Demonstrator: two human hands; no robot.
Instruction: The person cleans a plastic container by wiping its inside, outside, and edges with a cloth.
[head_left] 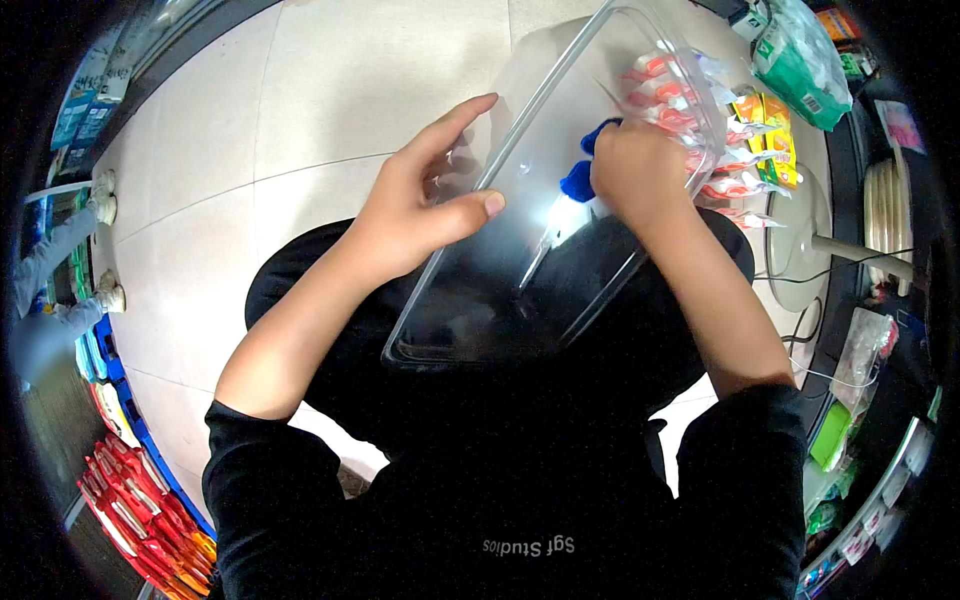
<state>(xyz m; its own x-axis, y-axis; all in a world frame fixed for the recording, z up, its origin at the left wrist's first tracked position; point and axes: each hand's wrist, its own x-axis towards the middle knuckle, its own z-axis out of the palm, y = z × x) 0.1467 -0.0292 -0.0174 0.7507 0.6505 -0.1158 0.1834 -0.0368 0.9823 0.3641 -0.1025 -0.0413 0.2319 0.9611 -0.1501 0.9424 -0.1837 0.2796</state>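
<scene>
A clear plastic bin (480,290) is tilted above my lap. My left hand (425,195) is on its left side, thumb on the near side of the rim and fingers spread beyond it, gripping the wall. My right hand (645,170) is closed in a fist around a blue cloth (578,182), which shows below and left of the knuckles, against the bin. Beyond the bin's right end, red and white packets (665,95) stand in a row, partly seen through the plastic.
Yellow packets (778,135) and a green and clear bag (800,70) are at the upper right. A round stand base (795,245) with cables is on the right. Red packages (135,510) fill the lower left shelf. Another person's legs (75,245) are at the left.
</scene>
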